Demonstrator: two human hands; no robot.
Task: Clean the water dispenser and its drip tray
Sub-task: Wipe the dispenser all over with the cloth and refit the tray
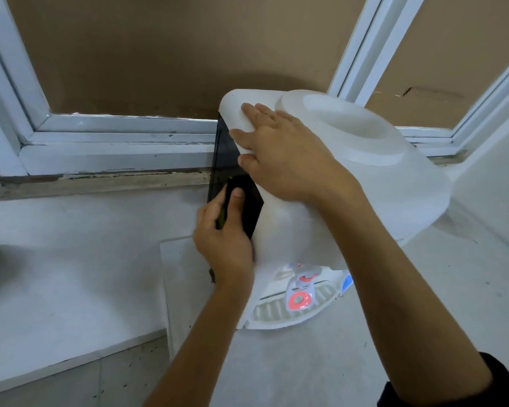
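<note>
Water dispenser (350, 183): white body w/ black side panel (235, 171); taps (299, 299) w/ orange-red discs, one blue; drip tray (276, 311) white, slotted; sponge (232, 198) black w/ yellow-green edge; window frame (115, 136) white; wall brown.

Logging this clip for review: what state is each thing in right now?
Water dispenser: upright on the counter, no bottle in its top well.
Scrub sponge: pressed to the dispenser's dark side panel.
Left hand: grips the sponge.
Right hand: flat on the dispenser's top edge.
Drip tray: seated under the taps.
Red tap: not pressed.
</note>
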